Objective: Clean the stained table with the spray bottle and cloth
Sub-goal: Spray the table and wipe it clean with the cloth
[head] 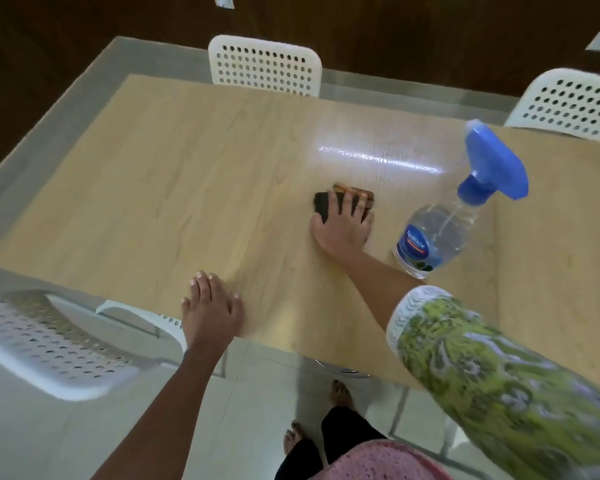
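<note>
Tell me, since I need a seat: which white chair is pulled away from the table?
The near-left chair, beside the left hand; the two far chairs stand against the table.

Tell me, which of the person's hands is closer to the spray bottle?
The right hand, pressing the cloth flat on the table, just left of the spray bottle. The left hand rests at the near table edge, much farther away.

green patterned sleeve (499, 368) — black trousers (340, 434)
</note>
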